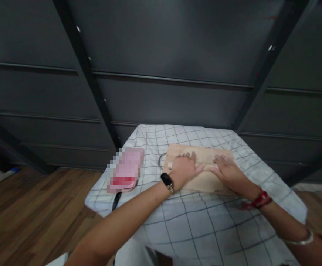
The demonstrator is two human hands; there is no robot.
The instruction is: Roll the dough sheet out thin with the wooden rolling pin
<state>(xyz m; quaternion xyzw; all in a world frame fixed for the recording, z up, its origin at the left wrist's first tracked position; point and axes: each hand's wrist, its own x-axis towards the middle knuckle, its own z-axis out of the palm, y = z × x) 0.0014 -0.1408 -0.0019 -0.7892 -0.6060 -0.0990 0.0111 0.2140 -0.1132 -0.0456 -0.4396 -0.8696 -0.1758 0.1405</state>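
A thin wooden rolling pin point(207, 167) lies crosswise on a wooden board point(173, 149); its left end shows past my left hand. Under it spreads a flat, pale sheet that looks like dough point(202, 184). My left hand point(184, 169) rests palm down over the left part of the pin, fingers stretched forward and thumb pointing right. Over the right part lies my right hand point(229, 173), also palm down, with its fingers spread and slightly blurred. Both hands press on the pin from above without wrapping round it, and they hide much of it.
A white checked cloth point(188, 218) covers the low table. On its left lies a pink, phone-like object point(127, 166), partly pixelated, with a black strap point(116, 201) beside it. A dark panelled wall point(172, 99) stands right behind; wooden floor point(39, 207) shows on the left.
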